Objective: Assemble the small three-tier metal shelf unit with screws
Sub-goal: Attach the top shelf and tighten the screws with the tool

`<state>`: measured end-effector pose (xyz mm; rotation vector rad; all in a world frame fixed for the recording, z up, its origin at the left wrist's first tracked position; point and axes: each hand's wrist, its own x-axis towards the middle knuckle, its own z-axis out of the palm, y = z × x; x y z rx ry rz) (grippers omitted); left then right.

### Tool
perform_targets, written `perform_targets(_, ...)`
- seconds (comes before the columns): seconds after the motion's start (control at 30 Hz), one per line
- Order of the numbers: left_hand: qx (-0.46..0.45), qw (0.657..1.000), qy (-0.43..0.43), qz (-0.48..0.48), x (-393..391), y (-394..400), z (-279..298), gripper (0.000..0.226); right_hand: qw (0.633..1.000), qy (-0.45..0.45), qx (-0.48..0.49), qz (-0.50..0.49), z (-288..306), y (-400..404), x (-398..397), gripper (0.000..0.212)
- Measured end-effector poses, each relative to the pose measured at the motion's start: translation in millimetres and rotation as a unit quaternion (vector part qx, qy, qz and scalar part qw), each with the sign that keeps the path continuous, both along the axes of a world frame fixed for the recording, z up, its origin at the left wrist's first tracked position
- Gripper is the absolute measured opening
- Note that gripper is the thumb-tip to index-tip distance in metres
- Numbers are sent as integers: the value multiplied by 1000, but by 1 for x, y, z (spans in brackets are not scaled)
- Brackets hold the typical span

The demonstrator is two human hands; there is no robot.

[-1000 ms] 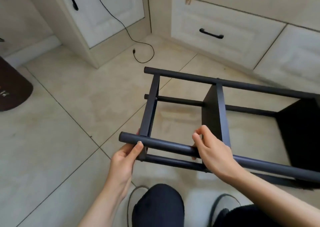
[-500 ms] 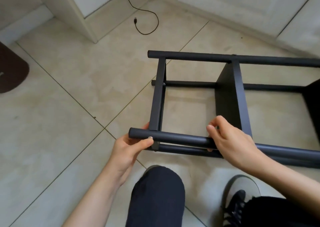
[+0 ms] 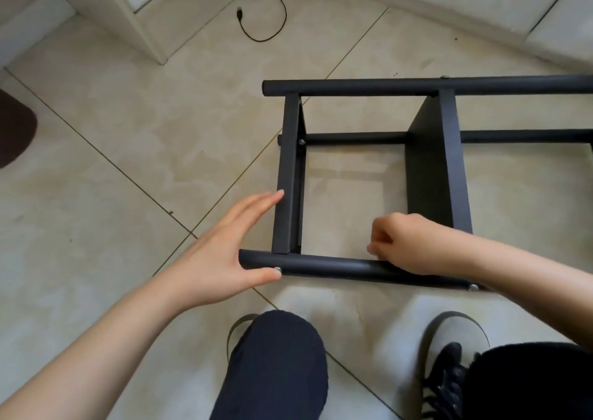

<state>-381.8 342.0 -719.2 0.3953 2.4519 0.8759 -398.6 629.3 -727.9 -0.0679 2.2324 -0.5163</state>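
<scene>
The black metal shelf unit (image 3: 430,163) lies on its side on the tiled floor, its poles running left to right. My left hand (image 3: 224,253) is flat and open at the unit's left end. Its fingertips touch the end shelf panel (image 3: 287,163) and its thumb lies by a silver screw (image 3: 278,270) in the near pole (image 3: 321,264). My right hand (image 3: 417,243) has its fingers curled over that near pole beside the middle shelf panel (image 3: 433,176). Other screws show at the far pole (image 3: 444,77) and at the near pole's right (image 3: 472,287).
A black cable (image 3: 276,18) lies on the floor by the pale cabinets (image 3: 144,18) at the back. A dark mat (image 3: 12,131) sits at the left edge. My knee (image 3: 276,355) and shoe (image 3: 455,355) are just in front of the unit.
My left hand has let go of the near pole and opened, its fingers now along the end panel. My view has tilted down over the unit. The right hand stays on the pole.
</scene>
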Motion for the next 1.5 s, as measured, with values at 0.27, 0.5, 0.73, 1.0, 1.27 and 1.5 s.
perform_targets(0.27, -99, 953, 169, -233, -30, -8, 0, 77, 973, -7, -219, -73, -15, -39, -15, 8)
perform_targets(0.5, -21, 960, 190, -205, -24, -7, -10, 68, 876, -174, -368, -259, -30, -50, -20, 15)
perform_targets(0.73, -1, 962, 187, -201, -23, -9, -16, 67, 836, -252, -408, -268, -39, -68, -28, 10)
perform_targets(1.0, 14, 968, 163, -192, -22, -11, -19, 66, 819, -308, -412, -253, -49, -76, -27, 6)
perform_targets(1.27, 20, 969, 163, -186, -21, -11, -21, 66, 821, -331, -394, -248, -49, -76, -30, 25)
perform_targets(1.5, 15, 970, 159, -185, -21, -10, -20, 66, 830, -366, -361, -217, -50, -80, -31, 23)
